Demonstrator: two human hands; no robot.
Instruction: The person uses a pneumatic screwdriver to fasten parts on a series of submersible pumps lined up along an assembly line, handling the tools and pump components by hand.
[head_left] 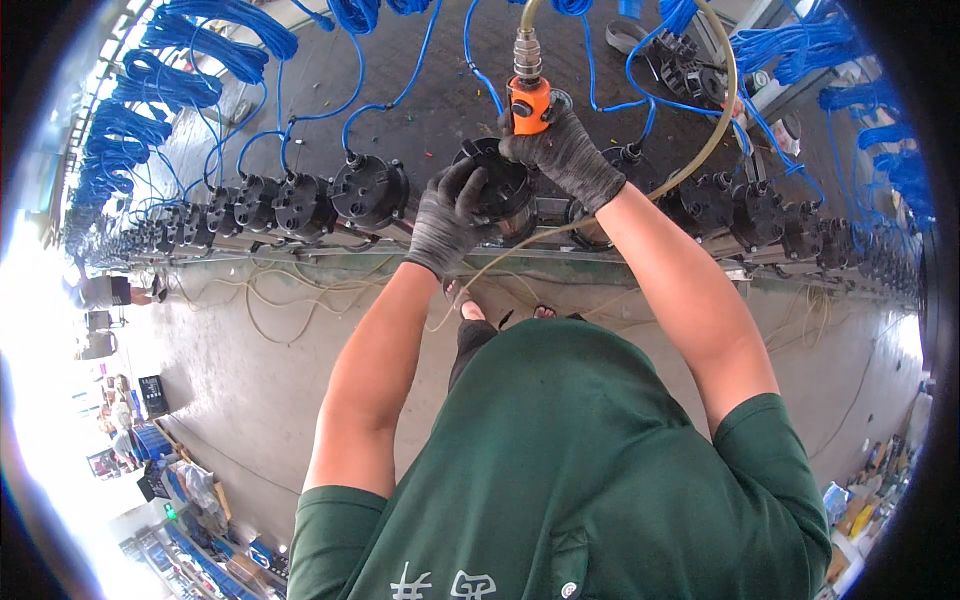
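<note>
From my distant place, I see both arms reaching forward over the edge of the dark counter (420,115), with their elbows outward. The right forearm slants inward to the left, and its gloved right hand (562,150) is closed around the orange tool (529,106), whose metal coupling (527,55) points away from the body. The left forearm rises more steeply; the left hand (450,212) has its fingers bent against the near left side of the black round unit (511,190); whether it grips firmly, I cannot tell. This unit is at the counter's edge, just below the tool.
</note>
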